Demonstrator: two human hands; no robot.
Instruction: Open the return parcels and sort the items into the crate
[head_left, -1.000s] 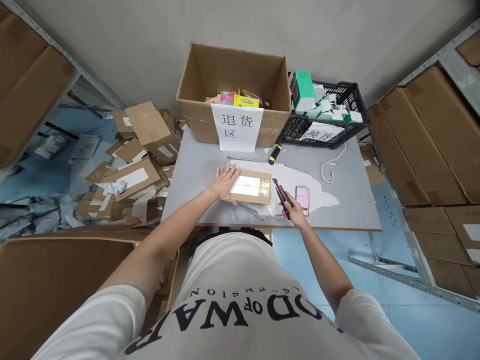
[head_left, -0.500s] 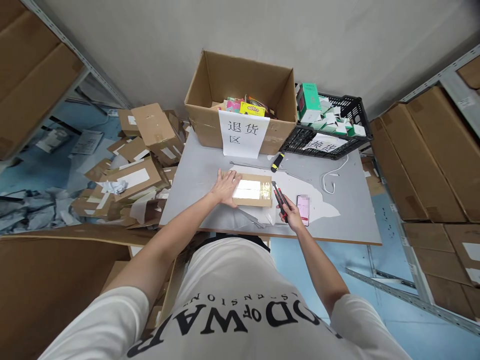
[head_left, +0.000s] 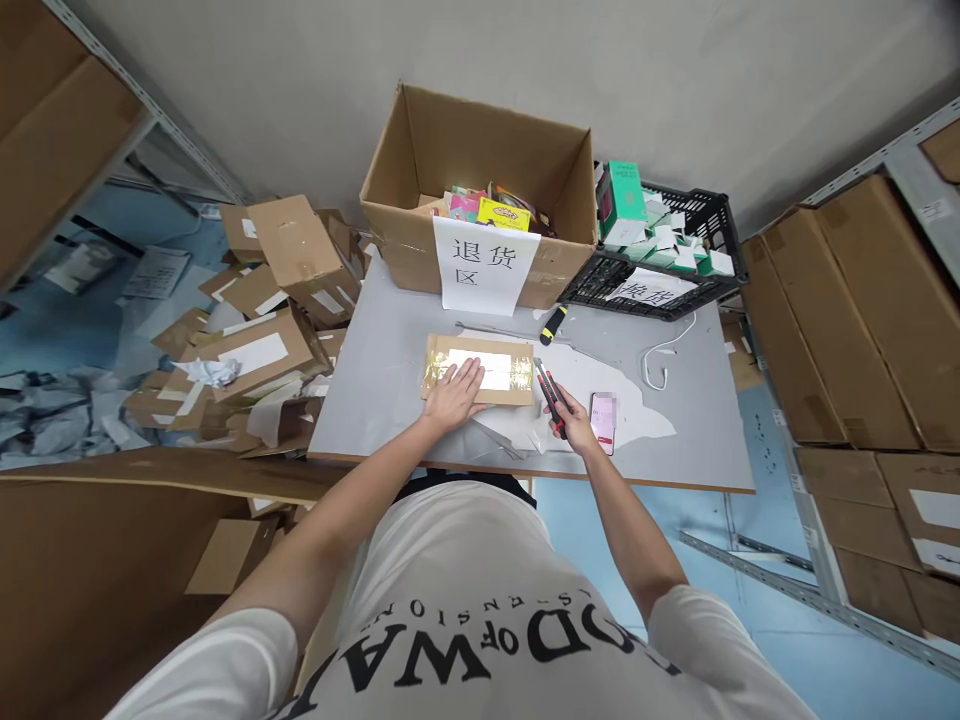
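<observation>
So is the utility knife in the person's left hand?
No, the right hand holds the utility knife, while the left hand lies on the taped cardboard box.

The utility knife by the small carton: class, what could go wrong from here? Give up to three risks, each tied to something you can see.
1. The left hand lies flat on the small carton, near the utility knife in the right hand; a slip towards it might cut the fingers, if the blade is out, which is too small to tell.
2. The phone lies right beside the right hand, so it could get knocked.
</observation>
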